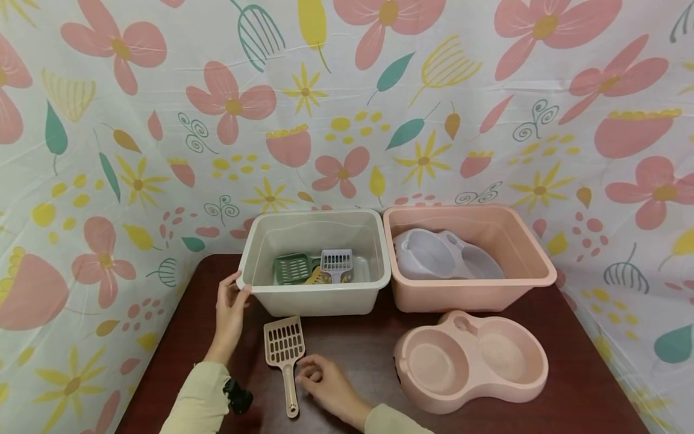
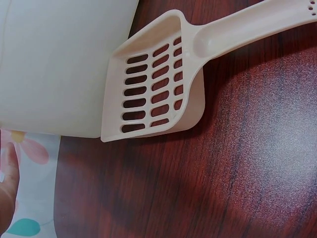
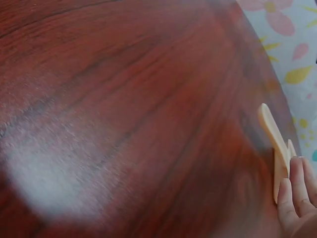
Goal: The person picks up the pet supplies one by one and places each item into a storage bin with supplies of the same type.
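A beige litter scoop (image 1: 284, 343) with a slotted head lies on the dark table, handle toward me. In the left wrist view the head of the scoop (image 2: 153, 84) points at the wall of the off-white litter box (image 2: 59, 64). My left hand (image 1: 230, 313) is at the front left corner of the litter box (image 1: 314, 299), fingertips and thumb at its rim. My right hand (image 1: 328, 386) is just right of the scoop handle, fingers loosely bent and nothing in them. In the right wrist view its fingers (image 3: 299, 191) overlap the edge of the scoop (image 3: 272, 126).
Inside the off-white box lie a green scoop (image 1: 291, 269), a pale grey scoop (image 1: 337, 263) and something yellow (image 1: 316, 277). A pink litter box (image 1: 466, 295) beside it holds a lavender double bowl (image 1: 431, 253). A pink double bowl (image 1: 477, 367) stands at right. Flowered cloth (image 1: 347, 120) hangs behind.
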A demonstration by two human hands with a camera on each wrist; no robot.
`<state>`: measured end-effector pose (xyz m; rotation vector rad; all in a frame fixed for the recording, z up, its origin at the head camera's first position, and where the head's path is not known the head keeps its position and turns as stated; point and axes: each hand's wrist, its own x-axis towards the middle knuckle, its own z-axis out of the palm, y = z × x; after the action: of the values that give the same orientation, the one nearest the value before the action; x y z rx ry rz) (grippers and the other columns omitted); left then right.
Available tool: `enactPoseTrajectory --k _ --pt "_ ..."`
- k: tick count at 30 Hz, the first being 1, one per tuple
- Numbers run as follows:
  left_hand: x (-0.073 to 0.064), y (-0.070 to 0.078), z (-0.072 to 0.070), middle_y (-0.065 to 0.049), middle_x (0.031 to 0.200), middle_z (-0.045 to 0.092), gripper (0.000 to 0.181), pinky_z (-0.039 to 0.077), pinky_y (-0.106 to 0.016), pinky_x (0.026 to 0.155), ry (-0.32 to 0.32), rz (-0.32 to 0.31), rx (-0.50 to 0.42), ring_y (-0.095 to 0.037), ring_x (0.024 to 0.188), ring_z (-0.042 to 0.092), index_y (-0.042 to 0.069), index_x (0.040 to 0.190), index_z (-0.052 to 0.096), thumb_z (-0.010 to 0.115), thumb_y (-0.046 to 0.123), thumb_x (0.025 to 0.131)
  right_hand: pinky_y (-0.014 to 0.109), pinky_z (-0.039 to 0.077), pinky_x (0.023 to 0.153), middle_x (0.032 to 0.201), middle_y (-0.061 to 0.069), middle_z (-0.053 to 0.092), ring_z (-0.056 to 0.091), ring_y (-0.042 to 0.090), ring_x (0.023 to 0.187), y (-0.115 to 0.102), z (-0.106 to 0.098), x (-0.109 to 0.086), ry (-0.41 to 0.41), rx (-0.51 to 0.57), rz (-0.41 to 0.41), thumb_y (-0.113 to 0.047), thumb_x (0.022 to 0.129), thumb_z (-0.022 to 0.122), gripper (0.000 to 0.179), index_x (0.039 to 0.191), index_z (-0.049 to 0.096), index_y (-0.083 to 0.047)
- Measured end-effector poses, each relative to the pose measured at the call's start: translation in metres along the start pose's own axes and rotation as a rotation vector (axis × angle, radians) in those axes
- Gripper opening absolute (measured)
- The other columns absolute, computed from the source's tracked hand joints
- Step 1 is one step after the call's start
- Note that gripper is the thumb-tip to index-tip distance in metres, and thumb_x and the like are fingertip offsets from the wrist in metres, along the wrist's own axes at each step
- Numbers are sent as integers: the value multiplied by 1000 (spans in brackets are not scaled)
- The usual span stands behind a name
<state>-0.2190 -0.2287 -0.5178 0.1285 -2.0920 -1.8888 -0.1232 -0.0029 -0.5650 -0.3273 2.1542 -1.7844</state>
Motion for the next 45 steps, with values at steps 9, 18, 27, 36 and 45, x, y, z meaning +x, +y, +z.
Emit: enactPoseTrajectory --k 9,18,27,36,45 --pt "-10 27 3 -17 117 50 44 42 -20 73 -33 13 18 -7 95 49 7 136 38 52 16 96 21 43 56 83 -6 62 54 9 66 10 9 -3 -27 -52 24 -19 84 69 31 110 60 -4" --pt "-10 27 4 -15 115 50 43 42 -21 73 -24 19 11 -7 94 49 6 135 38 52 14 95 23 45 57 80 -3 60 55 7 64 15 20 -3 9 -38 61 -17 81 71 36 110 56 -1" --pt "-10 27 3 -19 120 49 44 42 -20 73 -32 18 -1 -8 95 49 6 136 37 52 15 96 26 45 47 81 3 61 55 11 58 11 27 1 3 20 108 -11 83 68 45 119 50 8" --pt "-11 28 4 -19 121 48 45 42 -20 74 -38 4 18 -7 97 49 7 137 36 52 17 96 25 43 46 73 2 60 50 10 53 12 31 5 13 20 112 -7 79 69 48 119 48 10" --pt "-12 28 3 -19 123 48 44 42 -20 73 -30 9 31 -7 97 48 7 136 36 51 16 96 24 45 56 73 2 61 54 8 60 6 24 6 26 1 86 -5 76 75 51 118 51 10"
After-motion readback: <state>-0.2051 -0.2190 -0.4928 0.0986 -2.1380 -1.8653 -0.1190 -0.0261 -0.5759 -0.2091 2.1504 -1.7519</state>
